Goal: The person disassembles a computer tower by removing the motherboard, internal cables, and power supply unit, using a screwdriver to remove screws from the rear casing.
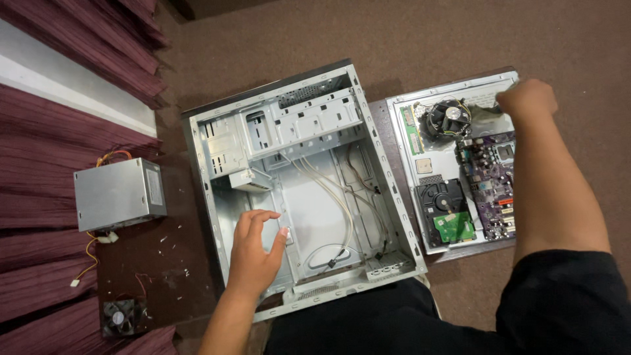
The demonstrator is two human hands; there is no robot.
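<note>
Your left hand (pixel 255 253) rests open inside the empty computer case (pixel 299 190), fingers spread on its bare metal floor beside the white cables (pixel 332 197). Your right hand (pixel 526 98) reaches well away to the side panel (pixel 439 244) lying right of the case, closed on a grey cloth (pixel 485 113) just beside the cooler fan (pixel 448 117), above the purple motherboard (pixel 491 184).

One open computer case (pixel 299 184), one power supply unit (pixel 118 194), two cooling fans (pixel 448 118) (pixel 121 318), one purple motherboard (pixel 491 184), one hard drive (pixel 445 213), one memory stick (pixel 411 129) and two hands (pixel 253 253) (pixel 528 98) in view
</note>
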